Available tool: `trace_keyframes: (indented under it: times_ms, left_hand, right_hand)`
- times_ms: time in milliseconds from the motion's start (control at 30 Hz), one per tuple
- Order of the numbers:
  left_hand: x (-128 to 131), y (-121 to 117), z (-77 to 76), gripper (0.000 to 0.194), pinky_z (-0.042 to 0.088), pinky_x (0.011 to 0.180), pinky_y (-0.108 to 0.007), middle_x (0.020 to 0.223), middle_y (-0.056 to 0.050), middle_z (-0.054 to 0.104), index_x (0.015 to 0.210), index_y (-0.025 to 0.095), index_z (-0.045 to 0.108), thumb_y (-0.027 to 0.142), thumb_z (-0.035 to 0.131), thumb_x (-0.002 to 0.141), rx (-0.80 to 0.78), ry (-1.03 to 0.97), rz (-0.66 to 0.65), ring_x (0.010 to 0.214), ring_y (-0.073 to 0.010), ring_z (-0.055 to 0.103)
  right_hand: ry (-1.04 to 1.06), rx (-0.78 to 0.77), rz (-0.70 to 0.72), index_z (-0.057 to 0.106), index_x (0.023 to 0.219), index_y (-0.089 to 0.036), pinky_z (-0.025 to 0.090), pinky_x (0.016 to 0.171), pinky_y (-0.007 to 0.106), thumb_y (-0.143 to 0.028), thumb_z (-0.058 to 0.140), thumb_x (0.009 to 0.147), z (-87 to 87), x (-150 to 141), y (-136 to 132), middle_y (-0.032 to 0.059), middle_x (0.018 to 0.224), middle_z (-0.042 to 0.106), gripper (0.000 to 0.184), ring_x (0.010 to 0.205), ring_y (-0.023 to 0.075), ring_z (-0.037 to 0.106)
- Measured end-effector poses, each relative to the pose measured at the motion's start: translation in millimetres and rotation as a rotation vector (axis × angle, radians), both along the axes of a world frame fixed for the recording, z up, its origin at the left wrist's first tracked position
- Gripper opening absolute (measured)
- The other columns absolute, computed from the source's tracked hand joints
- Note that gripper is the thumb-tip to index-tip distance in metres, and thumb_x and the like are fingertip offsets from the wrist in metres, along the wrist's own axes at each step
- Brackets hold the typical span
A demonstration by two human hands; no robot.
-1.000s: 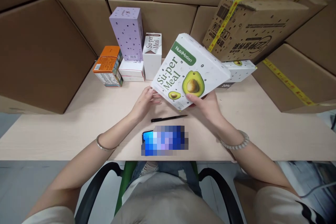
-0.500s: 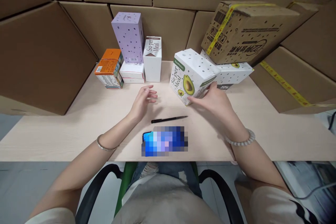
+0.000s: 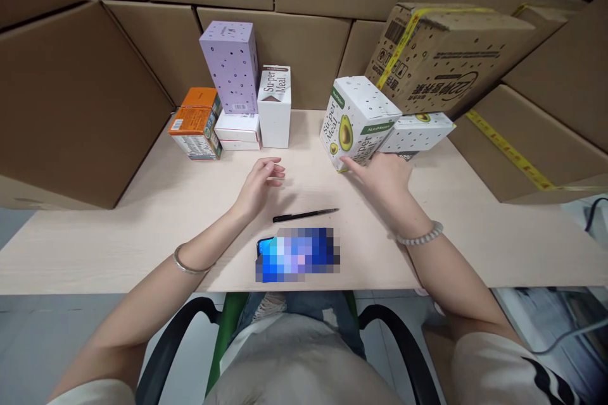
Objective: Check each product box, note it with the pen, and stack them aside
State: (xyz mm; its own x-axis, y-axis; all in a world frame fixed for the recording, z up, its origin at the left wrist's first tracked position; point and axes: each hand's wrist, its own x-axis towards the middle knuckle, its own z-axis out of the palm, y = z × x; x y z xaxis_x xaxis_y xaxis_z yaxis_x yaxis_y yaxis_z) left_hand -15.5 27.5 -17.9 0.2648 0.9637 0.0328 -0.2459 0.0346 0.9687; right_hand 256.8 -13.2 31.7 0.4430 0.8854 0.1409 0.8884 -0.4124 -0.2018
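Observation:
A white avocado-printed box (image 3: 355, 121) stands on the pale table (image 3: 142, 215) right of centre. My right hand (image 3: 382, 178) lies just in front of it, fingers stretched toward its lower edge and touching it, holding nothing. My left hand (image 3: 259, 186) hovers over the table's middle with fingers loosely spread and empty. A black pen (image 3: 304, 215) lies between the hands, and a phone (image 3: 297, 254) with a blurred screen rests near the front edge.
At the back left stand a tall lilac box (image 3: 230, 66), a white carton (image 3: 274, 105), flat white boxes (image 3: 238, 131) and an orange box (image 3: 196, 123). Another white box (image 3: 418, 131) lies under a taped cardboard carton (image 3: 441, 57). Large cardboard cartons wall the table.
The avocado box went from held up in both hands to standing on the table, pushed back toward the right. My left hand let go; my right hand loosened and now only touches it.

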Motion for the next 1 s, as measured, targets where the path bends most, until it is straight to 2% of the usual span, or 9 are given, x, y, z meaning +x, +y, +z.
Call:
trace_keyframes:
  times_ms: [133, 233, 500, 667, 733, 800, 833, 900, 1000]
  left_hand:
    - [0, 0, -2.8, 0.049, 0.054, 0.079, -0.030, 0.097, -0.005, 0.069, 0.106, 0.021, 0.069, 0.063, 0.071, 0.081, 0.033, 0.051, -0.008, 0.094, -0.0182, 0.065]
    - [0, 0, -3.9, 0.050, 0.053, 0.079, -0.030, 0.097, -0.006, 0.070, 0.105, 0.020, 0.069, 0.064, 0.071, 0.081, 0.042, 0.076, -0.015, 0.095, -0.0189, 0.065]
    - [-2, 0, -6.0, 0.050, 0.052, 0.081, -0.030, 0.098, -0.006, 0.070, 0.106, 0.020, 0.070, 0.064, 0.069, 0.083, 0.047, 0.089, -0.033, 0.097, -0.0193, 0.066]
    - [-2, 0, -5.9, 0.051, 0.052, 0.082, -0.030, 0.098, -0.006, 0.070, 0.106, 0.020, 0.070, 0.066, 0.069, 0.083, 0.052, 0.091, -0.031, 0.099, -0.0195, 0.065]
    - [-2, -1, -7.0, 0.051, 0.052, 0.082, -0.030, 0.098, -0.006, 0.070, 0.106, 0.020, 0.070, 0.066, 0.069, 0.084, 0.055, 0.095, -0.034, 0.098, -0.0195, 0.065]
    - [-2, 0, -8.5, 0.050, 0.052, 0.083, -0.030, 0.099, -0.006, 0.071, 0.106, 0.020, 0.070, 0.065, 0.068, 0.085, 0.058, 0.101, -0.035, 0.099, -0.0193, 0.066]
    - [-3, 0, -9.2, 0.049, 0.052, 0.083, -0.030, 0.099, -0.006, 0.071, 0.106, 0.020, 0.070, 0.065, 0.068, 0.086, 0.060, 0.106, -0.036, 0.099, -0.0193, 0.066]
    - [-3, 0, -9.9, 0.047, 0.052, 0.084, -0.030, 0.100, -0.006, 0.071, 0.107, 0.021, 0.070, 0.063, 0.067, 0.087, 0.065, 0.115, -0.032, 0.099, -0.0191, 0.066]
    - [-3, 1, -9.2, 0.047, 0.052, 0.084, -0.030, 0.099, -0.006, 0.071, 0.106, 0.020, 0.070, 0.063, 0.066, 0.087, 0.064, 0.127, -0.015, 0.099, -0.0193, 0.066]
  right_hand:
    - [0.026, -0.033, 0.163, 0.077, 0.094, -0.014, 0.051, 0.082, 0.044, -0.062, 0.056, 0.099, -6.4, -4, -3, 0.0224, 0.093, 0.080, 0.052, 0.095, 0.0387, 0.076]
    - [0.090, 0.028, 0.161, 0.078, 0.096, -0.017, 0.050, 0.081, 0.040, -0.053, 0.047, 0.105, -12.3, -10, 0, 0.0175, 0.098, 0.082, 0.048, 0.096, 0.0350, 0.076]
    - [0.175, 0.043, 0.135, 0.079, 0.088, -0.016, 0.052, 0.085, 0.042, -0.053, 0.041, 0.107, -10.4, -15, 38, 0.0158, 0.083, 0.080, 0.057, 0.089, 0.0321, 0.075]
    - [0.128, -0.036, 0.143, 0.079, 0.086, -0.011, 0.054, 0.089, 0.050, -0.047, 0.045, 0.104, 2.3, -29, 53, 0.0217, 0.082, 0.077, 0.053, 0.097, 0.0390, 0.075]
    - [0.125, -0.025, 0.193, 0.079, 0.092, -0.011, 0.055, 0.091, 0.052, -0.047, 0.054, 0.100, 10.0, -46, 53, 0.0216, 0.089, 0.078, 0.045, 0.100, 0.0406, 0.075]
    - [0.135, 0.079, 0.253, 0.074, 0.117, -0.011, 0.055, 0.096, 0.055, -0.045, 0.059, 0.098, 18.4, -68, 56, 0.0209, 0.107, 0.078, 0.041, 0.106, 0.0403, 0.073]
    - [0.155, 0.150, 0.280, 0.065, 0.134, -0.011, 0.055, 0.099, 0.055, -0.044, 0.062, 0.097, 22.6, -79, 59, 0.0213, 0.122, 0.075, 0.050, 0.112, 0.0398, 0.072]
    - [0.178, 0.251, 0.315, 0.044, 0.155, -0.007, 0.053, 0.107, 0.054, -0.042, 0.068, 0.094, 29.9, -102, 70, 0.0260, 0.150, 0.056, 0.074, 0.129, 0.0404, 0.064]
    - [0.199, 0.280, 0.353, 0.020, 0.164, -0.003, 0.046, 0.117, 0.052, -0.045, 0.070, 0.093, 36.2, -131, 94, 0.0318, 0.167, 0.028, 0.096, 0.148, 0.0437, 0.046]
